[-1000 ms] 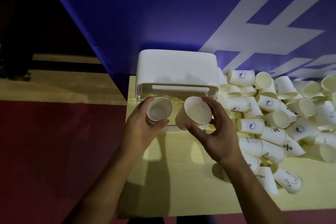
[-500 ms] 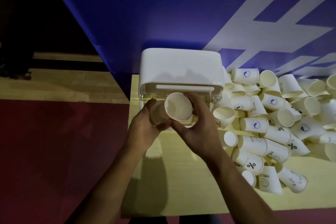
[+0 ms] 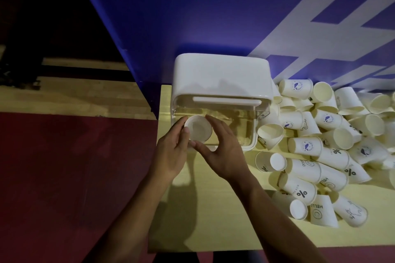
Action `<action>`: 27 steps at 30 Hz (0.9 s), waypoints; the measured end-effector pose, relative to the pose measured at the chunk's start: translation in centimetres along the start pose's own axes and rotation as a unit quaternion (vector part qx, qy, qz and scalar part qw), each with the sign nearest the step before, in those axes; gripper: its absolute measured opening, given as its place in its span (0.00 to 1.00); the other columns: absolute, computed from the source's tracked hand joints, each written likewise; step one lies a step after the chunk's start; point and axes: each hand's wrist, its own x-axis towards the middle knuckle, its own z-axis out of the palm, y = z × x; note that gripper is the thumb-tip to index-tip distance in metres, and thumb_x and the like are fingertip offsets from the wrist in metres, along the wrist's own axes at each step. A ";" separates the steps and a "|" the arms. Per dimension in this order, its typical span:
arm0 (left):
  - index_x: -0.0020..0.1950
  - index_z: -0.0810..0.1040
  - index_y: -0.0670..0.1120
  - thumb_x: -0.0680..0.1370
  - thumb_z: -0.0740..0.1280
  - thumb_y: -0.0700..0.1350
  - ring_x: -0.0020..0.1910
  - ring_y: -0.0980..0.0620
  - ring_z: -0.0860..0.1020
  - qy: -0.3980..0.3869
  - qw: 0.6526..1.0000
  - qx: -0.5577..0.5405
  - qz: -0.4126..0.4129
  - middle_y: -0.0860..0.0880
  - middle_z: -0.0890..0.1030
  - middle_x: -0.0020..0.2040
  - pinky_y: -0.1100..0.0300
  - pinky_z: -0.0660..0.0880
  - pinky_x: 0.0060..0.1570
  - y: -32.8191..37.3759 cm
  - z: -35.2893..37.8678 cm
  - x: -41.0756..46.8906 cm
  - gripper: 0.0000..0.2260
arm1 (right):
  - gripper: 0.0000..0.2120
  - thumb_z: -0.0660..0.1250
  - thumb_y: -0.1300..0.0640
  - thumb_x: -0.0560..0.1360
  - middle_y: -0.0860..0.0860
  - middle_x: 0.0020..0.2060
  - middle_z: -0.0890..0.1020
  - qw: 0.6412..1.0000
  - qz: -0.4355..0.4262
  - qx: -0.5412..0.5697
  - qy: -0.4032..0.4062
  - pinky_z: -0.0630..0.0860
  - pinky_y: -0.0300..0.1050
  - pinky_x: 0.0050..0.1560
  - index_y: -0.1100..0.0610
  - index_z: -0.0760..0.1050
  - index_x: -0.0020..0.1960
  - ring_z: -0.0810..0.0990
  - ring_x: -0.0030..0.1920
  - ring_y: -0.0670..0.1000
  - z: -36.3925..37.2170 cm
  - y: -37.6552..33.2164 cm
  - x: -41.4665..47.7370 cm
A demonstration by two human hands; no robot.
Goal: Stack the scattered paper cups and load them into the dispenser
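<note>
Left hand: the left hand point(image 3: 173, 151) is curled around the left side of the nested cups point(image 3: 198, 128), thumb at the rim, holding them.
Right hand: the right hand point(image 3: 224, 151) is cupped on the right side of the nested cups, index finger over the far rim and thumb below; both hands share the hold.
Task item location: the nested cups sit mouth toward the camera at the front left corner of the dispenser point(image 3: 220, 83), against its clear lower compartment.
Remaining stock: the loose cup pile point(image 3: 324, 147) lies on the table point(image 3: 213, 220) to the right of the dispenser, cups on their sides and overlapping.
Risk, crushing: thin paper walls likely deform if either hand squeezes the rim while seating the stack.
Risk, misalignment: a tilted stack could catch on the compartment edge and separate.
Risk, spill: a sweeping right forearm could push the nearest loose cups off the front edge of the table.
Hidden, stack count: only the top mouth shows; the number of nested cups cannot be told.
Hidden, opening: whether the clear compartment is open at the front is hard to make out in the dim light.
Cut off: the loose cup pile runs past the right frame edge.
</note>
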 end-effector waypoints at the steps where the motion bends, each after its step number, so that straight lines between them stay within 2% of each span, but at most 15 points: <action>1: 0.77 0.70 0.57 0.86 0.57 0.51 0.59 0.63 0.77 -0.002 1.000 0.019 0.004 0.55 0.80 0.67 0.79 0.68 0.51 0.0 0.1 0.3 0.18 | 0.36 0.74 0.38 0.74 0.47 0.70 0.76 1.000 0.002 -0.004 0.001 0.72 0.38 0.66 0.52 0.69 0.76 0.74 0.69 0.45 0.0 0.3 0.0; 4: 0.77 0.69 0.58 0.86 0.57 0.48 0.63 0.54 0.79 -0.001 0.998 0.065 0.021 0.50 0.82 0.66 0.83 0.66 0.48 -0.6 0.5 0.8 0.19 | 0.35 0.74 0.39 0.75 0.46 0.70 0.76 1.000 0.026 -0.009 0.001 0.69 0.34 0.63 0.50 0.68 0.77 0.73 0.69 0.45 0.2 0.8 -0.1; 6: 0.78 0.68 0.58 0.86 0.58 0.48 0.66 0.51 0.78 -0.008 0.997 0.074 0.021 0.49 0.80 0.68 0.83 0.65 0.48 -0.9 0.5 0.9 0.19 | 0.35 0.74 0.39 0.75 0.46 0.70 0.77 0.999 0.036 -0.005 0.000 0.68 0.31 0.62 0.50 0.68 0.77 0.73 0.69 0.44 0.4 1.0 0.0; 8: 0.78 0.68 0.58 0.86 0.58 0.48 0.66 0.50 0.78 -0.009 0.996 0.082 0.024 0.49 0.79 0.69 0.78 0.68 0.49 -1.0 0.4 1.0 0.20 | 0.36 0.74 0.39 0.75 0.46 0.70 0.77 0.999 0.036 -0.004 0.001 0.70 0.34 0.63 0.49 0.67 0.78 0.73 0.69 0.44 0.6 1.1 0.1; 10: 0.79 0.67 0.57 0.87 0.57 0.49 0.65 0.50 0.79 -0.010 0.996 0.087 0.017 0.48 0.80 0.68 0.68 0.71 0.53 -1.2 0.5 1.3 0.20 | 0.38 0.74 0.37 0.74 0.46 0.71 0.76 0.999 0.039 -0.004 0.003 0.73 0.41 0.66 0.49 0.66 0.78 0.73 0.70 0.44 0.8 1.3 0.2; 12: 0.78 0.67 0.57 0.87 0.55 0.53 0.61 0.52 0.80 -0.013 0.995 0.093 -0.009 0.49 0.85 0.58 0.64 0.72 0.51 -1.3 0.6 1.3 0.19 | 0.43 0.73 0.32 0.71 0.46 0.72 0.76 0.998 0.066 -0.006 -0.006 0.73 0.45 0.68 0.48 0.64 0.79 0.73 0.71 0.46 1.0 1.6 0.2; 13: 0.77 0.69 0.56 0.86 0.54 0.54 0.57 0.56 0.81 -0.014 0.995 0.091 -0.024 0.53 0.85 0.51 0.65 0.71 0.48 -1.2 0.6 1.3 0.19 | 0.45 0.72 0.29 0.70 0.46 0.71 0.77 0.997 0.077 -0.017 -0.013 0.74 0.49 0.68 0.47 0.63 0.79 0.74 0.71 0.47 1.2 1.9 0.2; 15: 0.72 0.74 0.53 0.87 0.53 0.54 0.46 0.66 0.79 -0.025 0.996 0.074 -0.053 0.62 0.81 0.40 0.66 0.70 0.45 -0.8 0.6 1.1 0.17 | 0.43 0.69 0.26 0.70 0.44 0.68 0.79 0.995 0.075 -0.055 -0.022 0.75 0.56 0.67 0.45 0.63 0.78 0.77 0.68 0.48 1.7 2.7 0.3; 17: 0.68 0.77 0.50 0.87 0.53 0.54 0.41 0.67 0.75 -0.038 0.995 0.070 -0.067 0.65 0.78 0.36 0.63 0.68 0.47 -0.5 0.7 1.0 0.18 | 0.41 0.66 0.26 0.71 0.44 0.65 0.81 0.994 0.073 -0.080 -0.028 0.72 0.59 0.67 0.44 0.63 0.77 0.79 0.66 0.49 2.3 3.1 0.5; 21: 0.66 0.78 0.50 0.87 0.52 0.54 0.43 0.62 0.76 -0.033 0.995 0.073 -0.060 0.62 0.79 0.40 0.65 0.68 0.43 0.0 0.8 1.4 0.18 | 0.40 0.63 0.25 0.71 0.45 0.60 0.83 0.992 0.091 -0.078 -0.026 0.70 0.60 0.67 0.45 0.62 0.76 0.81 0.62 0.51 3.1 3.4 1.2; 24: 0.67 0.77 0.49 0.87 0.53 0.54 0.52 0.48 0.80 -0.020 0.997 0.062 -0.043 0.51 0.82 0.50 0.61 0.69 0.45 0.3 0.9 2.1 0.18 | 0.37 0.67 0.30 0.73 0.46 0.60 0.83 0.994 0.080 -0.078 -0.005 0.74 0.60 0.64 0.46 0.65 0.76 0.81 0.61 0.52 3.2 3.5 2.2; 27: 0.66 0.78 0.44 0.87 0.55 0.52 0.56 0.46 0.80 0.007 0.998 0.032 -0.049 0.47 0.82 0.54 0.73 0.68 0.39 1.2 1.1 3.1 0.18 | 0.32 0.68 0.33 0.75 0.47 0.60 0.83 0.992 0.086 -0.097 0.003 0.73 0.60 0.64 0.49 0.68 0.72 0.81 0.61 0.53 3.0 3.6 3.7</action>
